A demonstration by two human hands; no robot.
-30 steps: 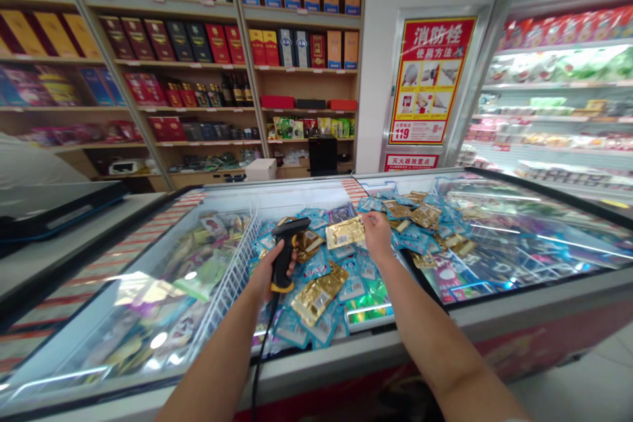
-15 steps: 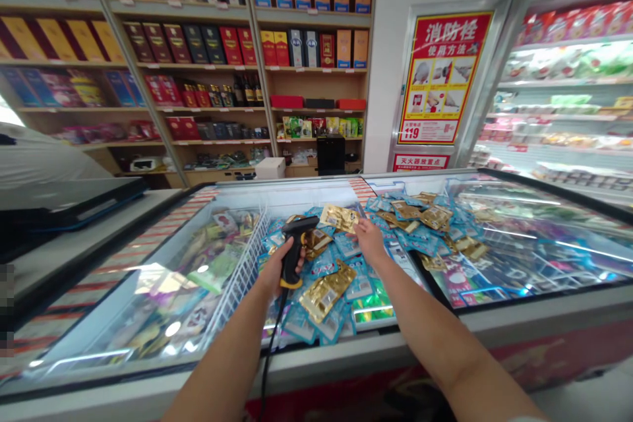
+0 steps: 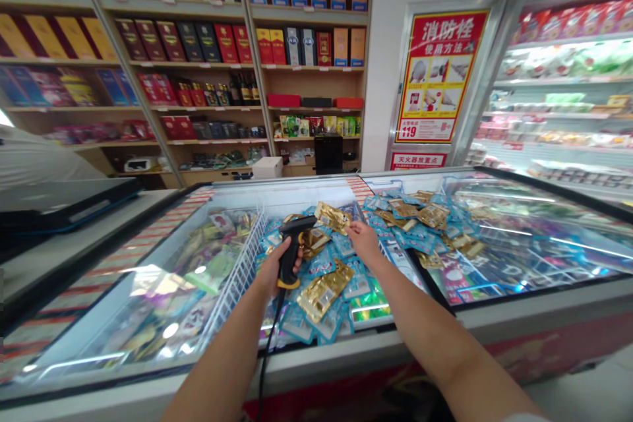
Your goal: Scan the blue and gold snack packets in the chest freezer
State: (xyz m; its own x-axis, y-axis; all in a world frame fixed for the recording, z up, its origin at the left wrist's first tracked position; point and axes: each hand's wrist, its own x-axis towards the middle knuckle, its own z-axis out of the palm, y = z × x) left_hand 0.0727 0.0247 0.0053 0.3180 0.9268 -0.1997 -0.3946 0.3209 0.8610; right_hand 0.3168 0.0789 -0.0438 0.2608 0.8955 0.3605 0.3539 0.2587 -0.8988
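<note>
My left hand (image 3: 275, 268) is closed around the handle of a black and yellow barcode scanner (image 3: 291, 244), its head pointing right and its cord hanging down over the freezer's front edge. Between the fingertips of my right hand (image 3: 364, 242) is the right end of a gold foil packet (image 3: 332, 216), held up just beyond the scanner's head. Below both hands lie blue packets (image 3: 321, 262) in a loose heap, with another gold packet (image 3: 325, 290) on top near the front. A second heap of blue and gold packets (image 3: 415, 214) lies to the right.
The chest freezer (image 3: 366, 343) spans the view, with a white wire divider (image 3: 236, 277) and bagged goods on its left side. A dark device (image 3: 74, 204) stands on the left counter. Behind are shelves of boxes (image 3: 297, 46), a red poster (image 3: 439, 79) and a lit refrigerated display (image 3: 568, 92).
The gold packet in my right hand has tilted, its right end dipping lower, and sits closer to the scanner's head. My view has shifted slightly; both holds are the same.
</note>
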